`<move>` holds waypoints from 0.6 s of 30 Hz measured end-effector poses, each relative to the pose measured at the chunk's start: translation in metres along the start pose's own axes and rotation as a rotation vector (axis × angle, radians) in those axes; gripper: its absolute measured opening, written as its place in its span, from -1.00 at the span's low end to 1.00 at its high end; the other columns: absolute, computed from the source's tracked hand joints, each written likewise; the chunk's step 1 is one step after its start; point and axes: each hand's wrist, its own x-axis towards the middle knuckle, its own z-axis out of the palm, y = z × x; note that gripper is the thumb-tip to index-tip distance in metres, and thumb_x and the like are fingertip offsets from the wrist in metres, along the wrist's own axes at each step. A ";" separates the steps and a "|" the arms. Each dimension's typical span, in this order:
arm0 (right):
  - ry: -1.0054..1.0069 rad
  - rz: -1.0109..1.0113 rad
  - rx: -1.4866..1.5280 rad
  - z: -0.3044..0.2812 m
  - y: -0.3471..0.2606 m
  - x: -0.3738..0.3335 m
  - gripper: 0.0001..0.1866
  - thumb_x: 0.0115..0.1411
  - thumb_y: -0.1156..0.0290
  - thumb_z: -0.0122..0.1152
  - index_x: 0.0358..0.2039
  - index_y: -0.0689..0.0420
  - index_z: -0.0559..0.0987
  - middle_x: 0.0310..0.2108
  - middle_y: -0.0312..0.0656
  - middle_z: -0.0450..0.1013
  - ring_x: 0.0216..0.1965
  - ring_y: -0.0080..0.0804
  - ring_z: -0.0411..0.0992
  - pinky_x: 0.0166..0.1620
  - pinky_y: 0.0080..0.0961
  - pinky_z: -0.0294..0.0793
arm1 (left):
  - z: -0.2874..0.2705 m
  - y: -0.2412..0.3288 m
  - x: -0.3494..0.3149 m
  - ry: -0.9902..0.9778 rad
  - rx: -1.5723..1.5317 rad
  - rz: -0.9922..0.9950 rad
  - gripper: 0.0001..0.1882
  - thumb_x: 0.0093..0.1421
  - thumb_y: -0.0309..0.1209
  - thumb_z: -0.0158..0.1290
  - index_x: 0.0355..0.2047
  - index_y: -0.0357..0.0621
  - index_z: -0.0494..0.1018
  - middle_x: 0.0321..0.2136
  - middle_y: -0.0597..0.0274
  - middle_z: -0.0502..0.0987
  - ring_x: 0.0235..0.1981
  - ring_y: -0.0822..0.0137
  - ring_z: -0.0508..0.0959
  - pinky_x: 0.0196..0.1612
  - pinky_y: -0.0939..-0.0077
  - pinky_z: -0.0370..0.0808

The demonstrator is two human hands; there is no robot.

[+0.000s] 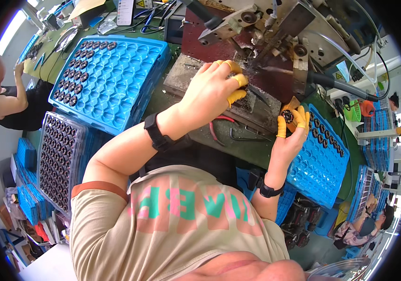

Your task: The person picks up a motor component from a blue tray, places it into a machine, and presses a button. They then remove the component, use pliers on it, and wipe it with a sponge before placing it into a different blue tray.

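Note:
My left hand [212, 91], with yellow finger cots, reaches onto the bed of a metal press machine [266, 42]; its fingertips rest at the fixture, and what they pinch is hidden. My right hand [290, 131], also in yellow cots, holds a small dark round part [287, 115] up in front of the machine. Just right of that hand lies a blue tray [320, 161] with a few dark round parts in its pockets. A larger blue pocketed tray [111, 79] sits to the left, with dark parts in its far-left rows.
A clear tray [60, 159] full of dark round parts stands at the lower left. Stacks of blue trays [27, 196] lie below it. Another person [11, 100] sits at the left bench; more people and blue tray stacks [378, 140] are at the right.

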 end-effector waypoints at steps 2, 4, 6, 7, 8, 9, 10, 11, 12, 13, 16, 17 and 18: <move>0.003 -0.028 -0.020 0.004 0.001 0.004 -0.58 0.09 0.38 0.38 -0.06 0.18 0.46 0.10 0.01 0.40 0.21 0.11 0.25 0.23 -0.07 0.18 | -0.001 -0.004 -0.004 -0.038 -0.077 -0.122 -0.46 0.00 -0.36 0.30 0.02 -0.11 0.45 -0.13 0.06 0.51 -0.07 0.02 0.49 -0.01 0.25 0.43; -0.024 -0.009 -0.040 0.005 -0.001 0.005 -0.59 0.10 0.38 0.37 -0.07 0.19 0.46 0.12 0.06 0.37 0.22 0.16 0.22 0.23 -0.07 0.18 | -0.011 -0.008 -0.007 0.057 -0.346 -0.146 -0.29 0.00 -0.34 0.32 0.15 -0.22 0.30 -0.05 0.03 0.50 0.00 0.02 0.47 0.06 0.25 0.40; -0.050 -0.046 -0.101 0.006 0.006 0.003 -0.62 0.17 0.37 0.30 -0.04 0.22 0.45 0.16 0.09 0.35 0.25 0.16 0.20 0.25 -0.11 0.19 | -0.033 -0.008 -0.012 -0.046 -0.364 -0.164 -0.17 0.01 -0.34 0.33 0.23 -0.28 0.18 0.03 -0.06 0.46 0.10 -0.02 0.42 0.15 0.26 0.36; -0.065 -0.067 -0.102 0.009 0.010 -0.001 -0.62 0.18 0.36 0.29 -0.04 0.24 0.45 0.17 0.10 0.34 0.25 0.17 0.19 0.25 -0.11 0.18 | -0.047 -0.011 -0.019 -0.100 -0.333 -0.202 -0.18 0.01 -0.35 0.33 0.23 -0.28 0.19 0.05 -0.07 0.45 0.12 -0.01 0.41 0.17 0.26 0.35; -0.077 -0.084 -0.116 0.007 0.012 -0.003 -0.62 0.19 0.36 0.28 -0.04 0.26 0.45 0.18 0.11 0.33 0.26 0.19 0.18 0.25 -0.10 0.18 | -0.061 -0.014 -0.025 -0.156 -0.315 -0.237 -0.19 0.01 -0.36 0.33 0.22 -0.29 0.20 0.07 -0.08 0.44 0.13 -0.01 0.41 0.18 0.26 0.34; -0.084 -0.089 -0.103 0.007 0.014 -0.004 -0.62 0.20 0.35 0.27 -0.04 0.27 0.45 0.19 0.13 0.31 0.26 0.20 0.17 0.26 -0.09 0.17 | -0.079 -0.022 -0.032 -0.194 -0.264 -0.229 -0.26 0.02 -0.37 0.31 0.19 -0.28 0.26 0.06 -0.08 0.44 0.11 -0.02 0.42 0.16 0.25 0.36; -0.088 -0.082 -0.110 0.005 0.019 -0.008 -0.61 0.21 0.34 0.26 -0.04 0.29 0.44 0.20 0.15 0.29 0.26 0.21 0.17 0.26 -0.09 0.16 | -0.098 -0.031 -0.034 -0.279 -0.214 -0.291 -0.41 0.04 -0.34 0.29 0.09 -0.20 0.42 -0.02 -0.04 0.51 0.02 -0.01 0.48 0.10 0.26 0.41; -0.089 -0.102 -0.108 0.003 0.021 -0.009 -0.61 0.24 0.32 0.23 -0.03 0.31 0.44 0.22 0.18 0.26 0.27 0.21 0.15 0.27 -0.10 0.16 | -0.117 -0.045 -0.041 -0.321 -0.149 -0.334 -0.51 0.05 -0.33 0.28 0.01 -0.16 0.48 -0.10 0.00 0.54 -0.04 0.00 0.52 0.05 0.26 0.44; -0.099 -0.091 -0.083 0.003 0.019 -0.008 -0.60 0.25 0.30 0.21 -0.03 0.33 0.44 0.22 0.20 0.26 0.28 0.20 0.14 0.26 -0.12 0.17 | -0.140 -0.063 -0.051 -0.364 -0.085 -0.376 -0.60 0.06 -0.32 0.27 -0.07 -0.12 0.55 -0.17 0.03 0.58 -0.10 0.01 0.55 0.00 0.26 0.47; -0.116 -0.084 -0.085 0.001 0.017 -0.005 -0.59 0.25 0.29 0.21 -0.03 0.33 0.44 0.22 0.20 0.25 0.29 0.18 0.14 0.25 -0.12 0.18 | -0.163 -0.082 -0.061 -0.366 0.053 -0.456 -0.65 0.06 -0.32 0.26 -0.12 -0.11 0.58 -0.21 0.05 0.60 -0.14 0.03 0.57 -0.03 0.27 0.49; -0.126 -0.089 -0.096 0.001 0.017 -0.002 -0.56 0.26 0.26 0.21 0.00 0.34 0.43 0.22 0.20 0.25 0.29 0.13 0.15 0.23 -0.14 0.23 | -0.224 -0.150 -0.100 -0.353 0.389 -0.731 -0.68 0.04 -0.34 0.25 -0.17 -0.14 0.60 -0.22 0.07 0.62 -0.18 0.04 0.59 -0.07 0.28 0.52; -0.142 0.010 -0.037 0.000 0.016 -0.003 -0.55 0.27 0.26 0.20 0.02 0.34 0.42 0.22 0.19 0.26 0.27 0.09 0.18 0.22 -0.18 0.24 | -0.236 -0.166 -0.109 -0.376 0.452 -0.743 -0.66 0.03 -0.34 0.25 -0.16 -0.16 0.59 -0.21 0.06 0.62 -0.18 0.06 0.60 -0.07 0.29 0.52; -0.154 0.112 0.016 -0.005 0.015 -0.003 -0.54 0.27 0.26 0.20 0.04 0.33 0.42 0.21 0.18 0.28 0.26 0.06 0.22 0.21 -0.22 0.26 | -0.245 -0.181 -0.117 -0.401 0.511 -0.749 -0.63 0.01 -0.35 0.25 -0.15 -0.18 0.59 -0.20 0.05 0.62 -0.17 0.07 0.60 -0.06 0.29 0.52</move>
